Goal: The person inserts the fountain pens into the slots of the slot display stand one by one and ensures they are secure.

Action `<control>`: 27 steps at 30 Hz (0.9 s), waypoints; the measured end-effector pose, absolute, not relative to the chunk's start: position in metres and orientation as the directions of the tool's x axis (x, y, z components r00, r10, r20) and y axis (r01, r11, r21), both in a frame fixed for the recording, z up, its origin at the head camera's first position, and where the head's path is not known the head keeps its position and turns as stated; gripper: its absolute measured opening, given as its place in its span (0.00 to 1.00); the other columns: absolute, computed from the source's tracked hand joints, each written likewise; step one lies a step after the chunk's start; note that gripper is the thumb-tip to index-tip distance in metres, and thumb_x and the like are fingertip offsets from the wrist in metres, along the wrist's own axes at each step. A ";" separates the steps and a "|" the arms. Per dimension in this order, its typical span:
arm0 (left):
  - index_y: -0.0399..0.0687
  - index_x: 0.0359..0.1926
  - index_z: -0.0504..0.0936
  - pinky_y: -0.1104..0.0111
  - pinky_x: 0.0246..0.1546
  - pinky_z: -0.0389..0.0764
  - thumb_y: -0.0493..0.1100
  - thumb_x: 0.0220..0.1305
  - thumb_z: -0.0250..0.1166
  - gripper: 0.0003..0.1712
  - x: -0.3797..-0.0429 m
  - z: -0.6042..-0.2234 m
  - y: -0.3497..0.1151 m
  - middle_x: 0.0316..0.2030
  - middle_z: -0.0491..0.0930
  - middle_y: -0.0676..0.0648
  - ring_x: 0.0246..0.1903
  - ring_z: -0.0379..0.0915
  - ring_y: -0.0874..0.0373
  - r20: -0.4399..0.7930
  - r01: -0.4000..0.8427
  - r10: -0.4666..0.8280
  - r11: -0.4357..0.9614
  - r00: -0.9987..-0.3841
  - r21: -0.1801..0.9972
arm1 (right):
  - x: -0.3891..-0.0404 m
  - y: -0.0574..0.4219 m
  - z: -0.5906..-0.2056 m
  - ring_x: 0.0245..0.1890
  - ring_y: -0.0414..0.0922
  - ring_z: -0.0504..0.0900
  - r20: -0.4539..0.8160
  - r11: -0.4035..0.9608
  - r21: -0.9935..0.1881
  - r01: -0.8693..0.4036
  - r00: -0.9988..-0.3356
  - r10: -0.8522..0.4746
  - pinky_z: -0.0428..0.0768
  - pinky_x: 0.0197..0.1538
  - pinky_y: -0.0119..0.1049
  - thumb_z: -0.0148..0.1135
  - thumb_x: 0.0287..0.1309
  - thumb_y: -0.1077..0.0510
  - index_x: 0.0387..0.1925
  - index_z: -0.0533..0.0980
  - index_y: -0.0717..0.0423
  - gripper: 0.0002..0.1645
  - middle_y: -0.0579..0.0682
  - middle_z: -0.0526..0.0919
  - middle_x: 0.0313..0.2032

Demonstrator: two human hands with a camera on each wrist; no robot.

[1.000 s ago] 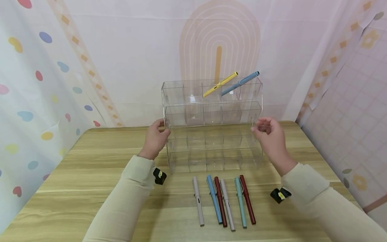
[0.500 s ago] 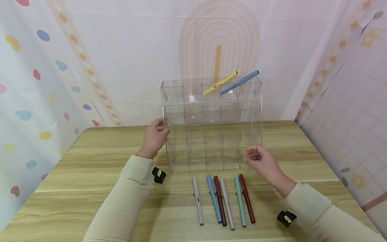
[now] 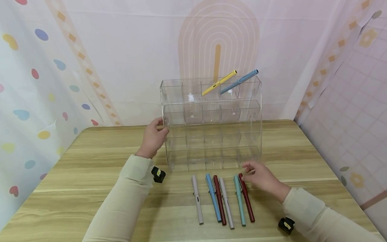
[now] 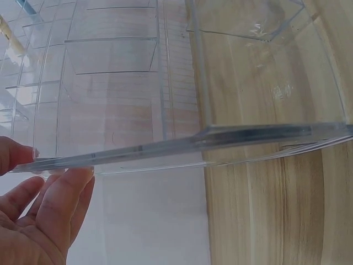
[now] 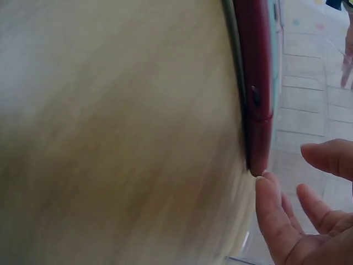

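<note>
A clear multi-tier pen rack (image 3: 211, 125) stands on the table. My left hand (image 3: 152, 138) grips its left side panel, the thumb on one face and the fingers on the other, as the left wrist view shows. Low at the rack's right front, my right hand (image 3: 262, 176) has thumb and fingers apart, nothing between them. In the right wrist view a fingertip lies at the end of a dark red pen (image 5: 256, 83); whether it touches cannot be told. Beside that pen lies a teal pen (image 3: 240, 201). A yellow pen (image 3: 219, 83) and a blue pen (image 3: 240, 81) lean in the top tier.
Further left on the wooden table (image 3: 99, 168) lie a grey pen (image 3: 198, 201), a light blue pen (image 3: 213, 199), another dark red pen (image 3: 219, 201) and a pale lilac pen (image 3: 227, 205). A patterned cloth (image 3: 136, 67) hangs behind the table.
My right hand has left the rack's right side and come down and forward to the rightmost dark red pen. My left hand stays on the rack; the pens have not moved.
</note>
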State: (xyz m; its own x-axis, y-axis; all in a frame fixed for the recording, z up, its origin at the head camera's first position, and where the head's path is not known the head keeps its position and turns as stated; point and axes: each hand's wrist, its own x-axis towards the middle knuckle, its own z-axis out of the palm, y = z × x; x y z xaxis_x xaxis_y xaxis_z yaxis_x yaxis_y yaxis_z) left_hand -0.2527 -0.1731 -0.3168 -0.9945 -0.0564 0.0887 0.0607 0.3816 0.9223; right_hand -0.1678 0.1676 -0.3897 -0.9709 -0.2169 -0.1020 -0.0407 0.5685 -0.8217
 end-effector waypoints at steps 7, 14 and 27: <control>0.36 0.70 0.59 0.75 0.33 0.75 0.34 0.69 0.49 0.30 -0.253 -0.318 -0.174 0.65 0.65 0.37 0.56 0.70 0.47 0.096 0.068 -0.051 0.397 -0.994 0.915 | -0.167 0.164 -0.391 0.47 0.57 0.77 -0.145 0.630 -0.775 -0.040 -0.960 -0.240 0.79 0.43 0.46 0.66 0.51 0.65 0.57 0.71 0.70 0.30 0.61 0.77 0.45; 0.37 0.71 0.59 0.76 0.32 0.75 0.35 0.68 0.49 0.30 -0.254 -0.318 -0.175 0.65 0.64 0.38 0.56 0.69 0.47 0.098 0.070 -0.050 0.400 -0.994 0.914 | -0.167 0.159 -0.392 0.40 0.52 0.77 -0.198 0.680 -0.733 -0.020 -0.950 -0.241 0.79 0.36 0.41 0.66 0.49 0.66 0.58 0.71 0.69 0.32 0.63 0.77 0.46; 0.36 0.70 0.59 0.73 0.34 0.77 0.34 0.68 0.49 0.30 -0.254 -0.318 -0.175 0.65 0.65 0.37 0.57 0.70 0.46 0.102 0.077 -0.039 0.406 -0.994 0.911 | -0.172 0.152 -0.395 0.20 0.42 0.68 -0.193 0.721 -0.691 -0.056 -0.947 -0.257 0.69 0.24 0.34 0.62 0.47 0.70 0.51 0.74 0.72 0.25 0.51 0.77 0.29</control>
State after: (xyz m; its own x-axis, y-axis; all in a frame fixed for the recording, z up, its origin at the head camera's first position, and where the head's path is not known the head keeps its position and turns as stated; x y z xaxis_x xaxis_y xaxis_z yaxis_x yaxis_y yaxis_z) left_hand -0.2540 -0.1753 -0.3184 -0.9941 -0.0390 0.1015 0.0771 0.4056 0.9108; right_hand -0.1718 0.1524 -0.3950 -0.9469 -0.2575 -0.1926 -0.0556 0.7209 -0.6908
